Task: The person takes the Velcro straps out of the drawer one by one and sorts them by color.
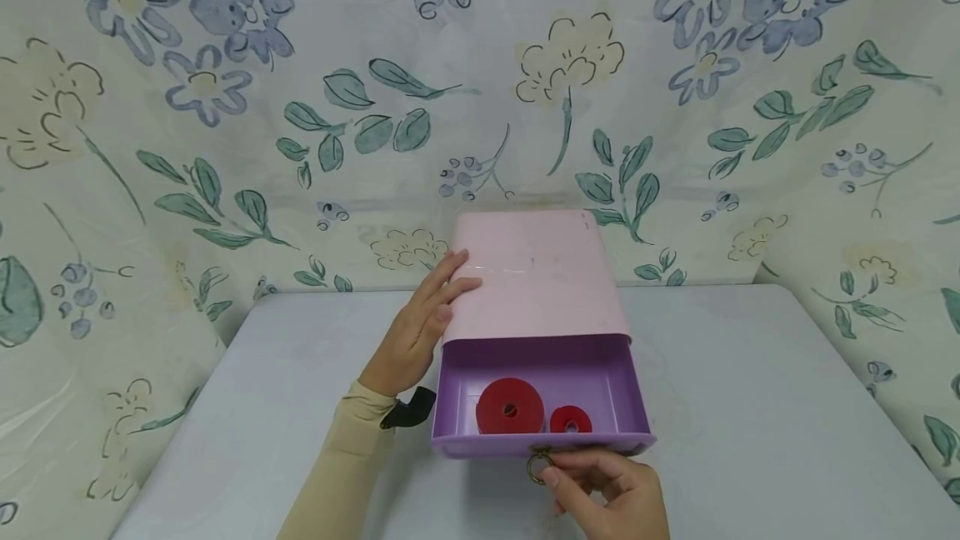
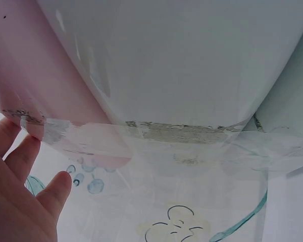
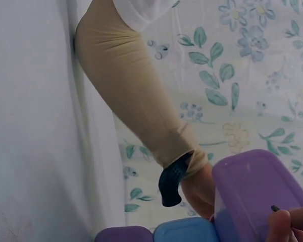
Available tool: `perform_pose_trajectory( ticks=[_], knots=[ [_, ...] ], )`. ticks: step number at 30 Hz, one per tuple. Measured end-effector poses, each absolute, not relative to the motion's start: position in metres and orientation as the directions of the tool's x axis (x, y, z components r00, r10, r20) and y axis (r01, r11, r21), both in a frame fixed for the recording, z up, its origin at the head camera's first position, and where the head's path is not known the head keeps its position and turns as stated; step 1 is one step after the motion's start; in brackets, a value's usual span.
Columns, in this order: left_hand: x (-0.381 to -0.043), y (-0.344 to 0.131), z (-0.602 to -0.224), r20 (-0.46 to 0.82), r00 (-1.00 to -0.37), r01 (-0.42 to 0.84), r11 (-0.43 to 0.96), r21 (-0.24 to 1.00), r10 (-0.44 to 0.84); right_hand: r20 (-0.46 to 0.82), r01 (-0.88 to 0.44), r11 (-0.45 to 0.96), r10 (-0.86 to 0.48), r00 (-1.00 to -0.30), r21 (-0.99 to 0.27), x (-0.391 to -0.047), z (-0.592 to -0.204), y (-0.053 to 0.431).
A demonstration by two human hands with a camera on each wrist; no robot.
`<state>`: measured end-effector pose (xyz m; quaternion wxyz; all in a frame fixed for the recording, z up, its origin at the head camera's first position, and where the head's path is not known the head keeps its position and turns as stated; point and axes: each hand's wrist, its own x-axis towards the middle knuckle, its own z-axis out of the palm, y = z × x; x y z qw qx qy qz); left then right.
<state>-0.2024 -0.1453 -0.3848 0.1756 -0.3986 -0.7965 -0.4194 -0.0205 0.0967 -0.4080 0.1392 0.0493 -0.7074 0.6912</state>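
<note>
A pink drawer unit (image 1: pixel 536 273) stands on the table, its top purple drawer (image 1: pixel 442 407) pulled out toward me. Inside the drawer lie a large red roll (image 1: pixel 487 407) and a smaller red roll (image 1: pixel 558 420), each with a hole in its middle. At the drawer's front edge, my right hand (image 1: pixel 618 490) pinches a brass-coloured ring pull (image 1: pixel 531 470) between thumb and forefinger. My left hand (image 1: pixel 405 344) rests against the unit's left side, fingers extended, fingertips on its top edge. In the left wrist view, the left hand (image 2: pixel 20 176) touches the pink casing.
Below the pulled-out drawer, the right wrist view shows a blue drawer front (image 3: pixel 187 230) and another purple one (image 3: pixel 123 234). The white table (image 1: pixel 750 407) extends to both sides. A floral sheet (image 1: pixel 480 107) hangs behind it.
</note>
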Motion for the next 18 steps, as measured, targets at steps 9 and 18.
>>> perform_pose_trajectory(
  ticks=[9, 18],
  knots=[
    [-0.2030, -0.1462, -0.3845, 0.615, -0.620, 0.783, 0.323, 0.532, 0.487, 0.258, -0.247, 0.087, 0.152, -0.954, -0.965, -0.0207, -0.4084, 0.0959],
    [-0.2022, -0.1455, -0.3838, 0.615, -0.620, 0.782, 0.318, 0.536, 0.487, 0.428, -0.351, 0.356, 0.164, -0.889, -0.866, -0.0191, -0.4103, 0.1032]
  ],
)
